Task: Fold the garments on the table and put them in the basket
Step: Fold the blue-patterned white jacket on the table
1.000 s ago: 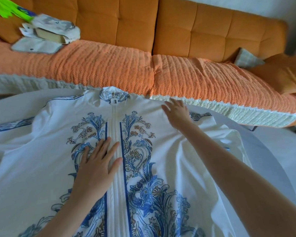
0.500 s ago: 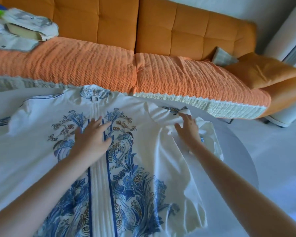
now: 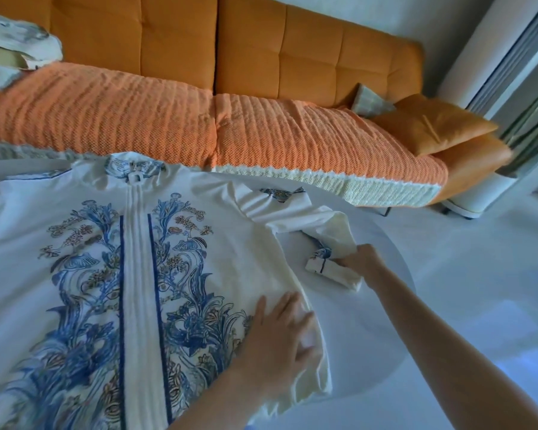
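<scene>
While the shirt [image 3: 137, 274] lies spread front-up on the table [image 3: 370, 330], the left hand [image 3: 277, 333] presses flat near its side edge (fingers straight) and the right hand [image 3: 359, 259], apart, grips the bunched sleeve [image 3: 333, 228].

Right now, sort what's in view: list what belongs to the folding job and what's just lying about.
Job in hand: white printed garment; its sleeve, gripped by the right hand; left hand flat on the garment; table.
Lying about: orange sofa; woven throw; cushion; bundle at the sofa's far left.
</scene>
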{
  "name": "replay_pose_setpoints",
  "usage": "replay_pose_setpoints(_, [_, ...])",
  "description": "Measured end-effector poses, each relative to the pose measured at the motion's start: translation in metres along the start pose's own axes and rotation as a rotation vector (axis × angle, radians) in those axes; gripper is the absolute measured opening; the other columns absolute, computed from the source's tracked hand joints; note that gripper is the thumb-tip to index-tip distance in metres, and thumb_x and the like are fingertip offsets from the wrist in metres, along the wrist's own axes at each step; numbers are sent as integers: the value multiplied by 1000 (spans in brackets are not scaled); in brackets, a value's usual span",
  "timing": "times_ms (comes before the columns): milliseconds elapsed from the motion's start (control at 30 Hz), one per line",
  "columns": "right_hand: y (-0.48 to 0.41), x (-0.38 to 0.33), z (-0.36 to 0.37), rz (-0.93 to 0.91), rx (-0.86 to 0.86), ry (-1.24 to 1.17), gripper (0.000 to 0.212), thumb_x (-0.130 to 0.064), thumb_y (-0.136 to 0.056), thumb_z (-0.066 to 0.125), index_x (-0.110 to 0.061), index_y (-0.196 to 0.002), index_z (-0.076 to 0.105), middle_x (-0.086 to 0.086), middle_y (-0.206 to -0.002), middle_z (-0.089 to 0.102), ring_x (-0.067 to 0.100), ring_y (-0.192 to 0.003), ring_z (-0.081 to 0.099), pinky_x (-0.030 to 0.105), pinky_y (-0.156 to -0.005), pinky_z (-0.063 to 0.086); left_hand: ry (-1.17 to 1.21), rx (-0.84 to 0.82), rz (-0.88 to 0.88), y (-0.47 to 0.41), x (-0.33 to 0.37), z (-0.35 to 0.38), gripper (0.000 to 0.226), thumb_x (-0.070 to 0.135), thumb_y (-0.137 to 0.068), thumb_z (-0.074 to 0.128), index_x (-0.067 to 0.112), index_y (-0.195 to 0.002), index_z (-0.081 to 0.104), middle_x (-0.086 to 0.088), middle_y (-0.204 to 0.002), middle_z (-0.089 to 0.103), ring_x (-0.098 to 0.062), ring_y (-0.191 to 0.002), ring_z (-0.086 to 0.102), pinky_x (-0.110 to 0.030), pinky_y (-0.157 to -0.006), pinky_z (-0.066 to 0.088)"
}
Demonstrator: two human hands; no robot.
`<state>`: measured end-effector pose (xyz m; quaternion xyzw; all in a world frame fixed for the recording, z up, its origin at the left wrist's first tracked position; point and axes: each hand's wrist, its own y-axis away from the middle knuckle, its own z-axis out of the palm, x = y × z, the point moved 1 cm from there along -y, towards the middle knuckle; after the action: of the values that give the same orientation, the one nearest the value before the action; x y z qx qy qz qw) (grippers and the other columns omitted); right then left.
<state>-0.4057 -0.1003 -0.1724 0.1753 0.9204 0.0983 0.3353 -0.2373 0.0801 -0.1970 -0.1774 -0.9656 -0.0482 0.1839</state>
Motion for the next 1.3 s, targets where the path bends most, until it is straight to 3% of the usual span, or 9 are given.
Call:
replay_pose_setpoints(133, [8,-7,-32,-337,425,206,15,5,-71,59,-1,-84,63,19,-80,61,33,-83,56,34,-64,33,-19,-2,-8,1,7,12,83,71,-74,-6,38,-148,10,-5,-153,-17,-17,-144,-18,-46,-113,-14])
replay_pose_setpoints(300, [-4,13,-43,-833,626,764,44,17,-43,70,-7,-79,65,9,-71,61,33,-79,57,34,-71,29,-52,-57,-33,2,5,24,66,64,-94,17,24,-141,40,-3,-145,43,-17,-135,36,-43,-102,23])
replay_pose_setpoints(433, [-1,30,-35,-323,144,742,26,-23,-81,58,-26,-106,64,4,-109,59,29,-115,43,31,-94,26,-11,65,-7,0,2,27,67,63,-94,21,19,-141,41,0,-148,37,-14,-138,31,-42,-104,21])
replay_pose_setpoints(600, [-3,4,-46,-378,283,427,27,-33,-83,47,-19,-60,51,3,-73,50,28,-99,48,33,-90,35,140,137,-28,-4,-3,13,84,67,-78,-6,27,-150,14,13,-156,2,2,-142,-8,-33,-116,-11])
replay_pose_setpoints(733, [-21,13,-35,-293,171,423,58,-47,-80,65,-18,-128,51,8,-125,51,32,-121,38,38,-96,34,1,81,-43,5,1,22,68,62,-92,10,24,-135,47,4,-144,45,-12,-136,34,-44,-103,21])
replay_pose_setpoints(933, [-43,15,-37,-313,215,443,19,-7,-78,64,-15,-95,63,8,-102,60,30,-111,45,34,-85,26,-123,202,3,10,3,33,65,64,-93,24,24,-141,41,1,-150,33,-17,-138,32,-45,-104,21])
replay_pose_setpoints(1033, [-46,13,-48,-362,514,546,28,5,-79,52,-14,-95,65,13,-120,50,30,-114,35,37,-93,23,-118,222,4,9,2,34,64,64,-93,24,25,-142,39,1,-151,33,-17,-138,32,-44,-104,21])
replay_pose_setpoints(1133, [-47,9,-42,-275,306,446,47,6,-76,52,-21,-112,65,10,-147,29,26,-131,20,36,-104,15,-122,236,-9,8,1,34,61,63,-94,25,27,-141,40,3,-150,35,-16,-137,33,-43,-104,21])
replay_pose_setpoints(1300, [-35,-31,-21,-436,397,169,41,3,-79,45,-16,-107,68,5,-126,58,25,-122,35,33,-94,28,-128,234,-10,7,1,33,59,62,-95,24,27,-140,41,4,-150,35,-14,-138,31,-42,-104,21])
